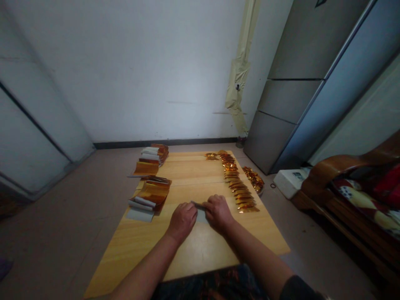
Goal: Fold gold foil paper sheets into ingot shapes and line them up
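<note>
Between my hands, low over the wooden table [193, 246], is a sheet of paper [202, 216] with a pale grey face and a rolled or folded far edge. My left hand [183, 218] is closed on its left end, fingers curled. At the other end my right hand [218, 212] pinches the same edge. To the left lie stacks of gold foil paper [153, 191] with grey backs, some sheets curled. On the right a long row of folded gold foil pieces [239, 187] overlaps along the table. My fingers partly cover the sheet.
Beyond the table's right edge, a container of gold folded pieces [254, 179] stands low by the floor. A white box [289, 182] sits beside a wooden bench [325, 183]. The grey refrigerator [278, 100] and a white wall [150, 75] rise behind.
</note>
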Demonstrator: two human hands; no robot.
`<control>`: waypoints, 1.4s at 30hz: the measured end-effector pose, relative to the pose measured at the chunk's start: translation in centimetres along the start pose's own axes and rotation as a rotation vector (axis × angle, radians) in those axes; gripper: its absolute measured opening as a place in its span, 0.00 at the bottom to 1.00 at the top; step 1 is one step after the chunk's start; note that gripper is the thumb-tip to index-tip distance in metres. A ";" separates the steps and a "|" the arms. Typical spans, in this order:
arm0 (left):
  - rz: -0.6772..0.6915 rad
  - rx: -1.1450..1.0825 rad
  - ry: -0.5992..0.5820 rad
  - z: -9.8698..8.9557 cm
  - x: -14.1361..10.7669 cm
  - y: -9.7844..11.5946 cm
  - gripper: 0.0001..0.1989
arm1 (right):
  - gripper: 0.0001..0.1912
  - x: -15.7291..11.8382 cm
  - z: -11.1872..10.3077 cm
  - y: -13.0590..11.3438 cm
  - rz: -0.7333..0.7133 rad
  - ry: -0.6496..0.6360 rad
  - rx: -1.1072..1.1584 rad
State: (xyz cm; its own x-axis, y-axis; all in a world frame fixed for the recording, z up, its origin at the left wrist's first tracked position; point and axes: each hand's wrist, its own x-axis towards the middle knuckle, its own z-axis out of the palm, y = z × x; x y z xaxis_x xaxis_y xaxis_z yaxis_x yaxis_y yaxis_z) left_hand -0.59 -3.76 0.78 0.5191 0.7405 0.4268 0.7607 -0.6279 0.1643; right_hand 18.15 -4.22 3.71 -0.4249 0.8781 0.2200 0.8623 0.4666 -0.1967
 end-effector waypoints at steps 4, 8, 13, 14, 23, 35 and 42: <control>-0.056 -0.002 0.028 -0.2 -0.1 0.3 0.06 | 0.14 -0.5 0.2 0.0 -0.026 -0.029 -0.033; -0.071 -0.004 0.085 -0.6 -0.1 0.6 0.10 | 0.14 -0.4 0.3 0.1 -0.029 -0.033 -0.048; -0.002 0.036 0.087 -1.1 0.1 0.9 0.08 | 0.11 -0.4 0.4 0.1 -0.036 -0.019 -0.063; 0.001 0.043 0.083 -1.2 0.1 0.9 0.07 | 0.11 -0.4 0.4 0.1 -0.036 -0.017 -0.066; -0.004 0.028 -0.002 -1.5 0.0 1.1 0.08 | 0.07 -1.9 0.1 0.6 -0.108 0.030 -0.007; -0.003 -0.013 -0.047 -2.4 -0.2 0.3 0.12 | 0.05 -2.9 0.0 1.6 -0.142 0.075 0.143; 0.001 -0.048 -0.124 -1.8 0.8 0.6 0.09 | 0.05 -2.8 0.4 1.2 -0.140 0.090 0.110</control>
State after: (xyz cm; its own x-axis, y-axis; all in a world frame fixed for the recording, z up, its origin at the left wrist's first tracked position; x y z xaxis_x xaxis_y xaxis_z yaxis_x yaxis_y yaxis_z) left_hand -0.45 -3.94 2.80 0.5665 0.7617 0.3144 0.7418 -0.6375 0.2079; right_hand 20.31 -6.07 2.47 -0.5083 0.7929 0.3359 0.7590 0.5968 -0.2603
